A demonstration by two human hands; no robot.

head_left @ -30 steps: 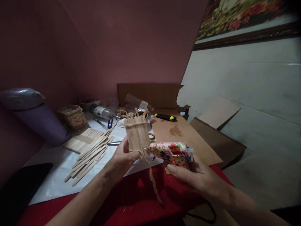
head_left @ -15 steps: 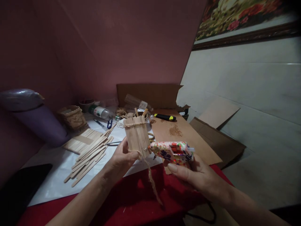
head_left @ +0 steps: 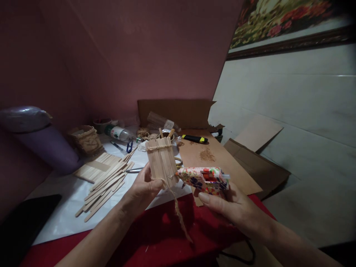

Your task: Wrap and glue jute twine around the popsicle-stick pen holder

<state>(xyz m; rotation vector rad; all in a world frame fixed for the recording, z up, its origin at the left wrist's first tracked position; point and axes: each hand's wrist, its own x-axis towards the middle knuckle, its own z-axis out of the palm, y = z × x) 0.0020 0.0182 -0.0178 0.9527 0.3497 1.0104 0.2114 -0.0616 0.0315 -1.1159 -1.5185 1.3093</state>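
My left hand (head_left: 147, 182) grips a small popsicle-stick cup (head_left: 161, 159) near its base, thumb pressed at the lower edge. Twine is wound around the cup's upper part, and a loose tail of twine (head_left: 178, 213) hangs from the bottom edge over the red cloth. In my right hand (head_left: 228, 205) is a flower-patterned hot glue gun (head_left: 201, 178), its orange nozzle at the cup's lower right side. A clear glue stick (head_left: 226, 176) pokes out of the gun's back. Whether the nozzle touches the wood I cannot tell.
Loose popsicle sticks (head_left: 107, 189) and scissors (head_left: 135, 170) lie on white paper at left. Behind are plastic bottles (head_left: 119, 132), a decorated box (head_left: 86, 141) and a yellow-black utility knife (head_left: 194, 139) on brown board (head_left: 222, 163). A purple tumbler (head_left: 47, 144) stands far left.
Almost nothing differs. Both hands keep the cup and the glue gun in nearly the same place, with the nozzle still at the cup's lower right side.
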